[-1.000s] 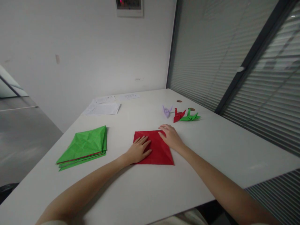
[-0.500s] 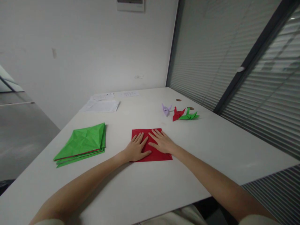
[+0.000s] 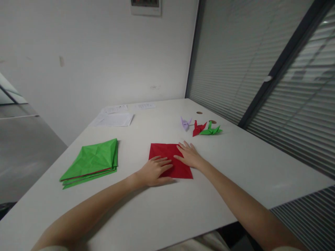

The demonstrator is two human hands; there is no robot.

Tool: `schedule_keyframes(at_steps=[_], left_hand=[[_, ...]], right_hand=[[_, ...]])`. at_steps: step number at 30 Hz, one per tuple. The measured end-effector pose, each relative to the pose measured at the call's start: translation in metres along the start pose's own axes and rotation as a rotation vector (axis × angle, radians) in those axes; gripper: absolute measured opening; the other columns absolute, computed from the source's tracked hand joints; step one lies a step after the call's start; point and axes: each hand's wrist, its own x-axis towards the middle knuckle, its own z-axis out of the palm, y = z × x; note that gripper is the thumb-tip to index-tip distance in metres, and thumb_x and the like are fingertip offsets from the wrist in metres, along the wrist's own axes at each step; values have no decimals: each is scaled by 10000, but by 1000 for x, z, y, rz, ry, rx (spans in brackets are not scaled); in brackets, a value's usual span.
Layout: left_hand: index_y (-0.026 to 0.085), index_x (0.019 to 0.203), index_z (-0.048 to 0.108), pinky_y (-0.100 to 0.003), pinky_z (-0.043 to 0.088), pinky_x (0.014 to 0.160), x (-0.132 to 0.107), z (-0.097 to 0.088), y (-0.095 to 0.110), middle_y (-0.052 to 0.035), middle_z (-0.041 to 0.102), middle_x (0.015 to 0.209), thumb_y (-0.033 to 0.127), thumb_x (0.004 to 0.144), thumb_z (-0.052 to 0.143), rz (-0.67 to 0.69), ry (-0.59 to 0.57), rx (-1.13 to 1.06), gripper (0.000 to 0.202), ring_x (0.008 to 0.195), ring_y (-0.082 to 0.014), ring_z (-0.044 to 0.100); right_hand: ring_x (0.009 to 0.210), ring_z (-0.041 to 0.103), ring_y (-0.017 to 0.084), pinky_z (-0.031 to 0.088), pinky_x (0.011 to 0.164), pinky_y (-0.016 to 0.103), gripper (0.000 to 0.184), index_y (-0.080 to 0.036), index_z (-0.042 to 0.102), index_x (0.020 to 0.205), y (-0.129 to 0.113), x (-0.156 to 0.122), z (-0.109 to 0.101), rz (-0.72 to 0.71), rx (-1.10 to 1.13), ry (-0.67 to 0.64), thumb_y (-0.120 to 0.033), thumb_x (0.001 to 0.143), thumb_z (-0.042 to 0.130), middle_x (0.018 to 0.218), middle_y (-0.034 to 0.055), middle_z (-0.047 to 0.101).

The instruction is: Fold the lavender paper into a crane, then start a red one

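A square sheet of red origami paper [image 3: 180,171] lies flat on the white table, with faint creases across it. Across its near left part rests my left hand [image 3: 154,171], palm down, fingers stretched out and the thumb along the near edge. My right hand [image 3: 190,155] lies on the far right corner and right edge, its fingers spread. Both hands cover parts of the sheet. Neither one grips anything.
Left of the sheet sits a stack of creased green paper [image 3: 96,157] with a red layer inside. Folded cranes in lilac [image 3: 185,124], red [image 3: 199,128] and green [image 3: 210,130] stand at the back right. White printed sheets [image 3: 115,119] lie at the back left.
My left hand has slid toward me to the near left part of the red paper. My right hand has shifted right, to its edge. More of the paper's middle shows.
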Motion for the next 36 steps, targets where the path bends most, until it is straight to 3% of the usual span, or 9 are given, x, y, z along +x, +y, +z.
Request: schedule_keyframes(at_steps=[3,6,11,16,21,23,25,31,36], left_hand=[[193,1232,574,-423,429,995,1,8,3,-127,595,1278,516,911,451,14,15,26,472,1211,-270,534],[188,1129,621,-360,486,890,0,14,-1,-120,654,1145,432,948,416,-3,35,61,367,1068,-232,615],[158,993,645,-276,498,724,-1,14,-5,-105,659,911,354,983,340,4,66,110,362,831,-171,638],[150,924,626,-250,469,655,-1,12,-3,-84,637,837,312,996,305,-23,53,139,366,757,-152,614],[156,877,615,-270,460,646,-1,13,-4,-82,649,830,310,995,304,-179,58,124,366,731,-167,617],[161,888,621,-275,463,656,0,12,-3,-82,658,841,333,995,297,-225,56,118,382,736,-172,623],[167,904,631,-282,467,673,1,11,-2,-82,667,851,352,994,291,-251,53,108,397,748,-176,630],[179,1121,613,-365,469,838,0,8,0,-119,676,1045,496,929,417,-206,67,15,419,971,-242,627],[204,1381,428,-499,303,1076,-4,13,-6,-122,506,1379,601,836,514,-153,19,-59,680,1326,-329,384]], right_hand=[[1415,214,346,166,1129,573,549,-169,538,1327,3,2,-7,-63,36,84,-489,884,481,1469,131,403],[1344,387,291,279,1118,488,435,-178,598,1262,4,3,-12,-199,183,69,-359,871,545,1384,124,514],[1187,561,262,381,1062,438,387,-196,657,1184,6,2,-14,-255,394,16,-383,860,559,1273,107,614],[1204,546,271,360,1078,450,386,-208,707,1095,7,-1,-22,-274,506,-46,-466,839,578,1194,94,665],[1356,362,310,265,1130,481,652,-236,619,1239,4,-7,-33,-319,543,-247,-499,658,752,1381,95,524],[1395,282,319,219,1146,494,712,-247,596,1266,3,-8,-34,-331,494,-295,-430,607,795,1445,84,447],[1403,267,308,211,1151,491,635,-245,602,1261,3,-8,-34,-336,453,-290,-336,651,755,1461,69,426],[1289,464,258,309,1119,428,450,-213,693,1133,10,-6,-35,-331,433,-195,-155,710,550,1327,63,575],[1265,495,243,321,1114,398,487,-211,711,1099,21,-4,-37,-291,475,-165,-107,673,498,1270,46,620]])
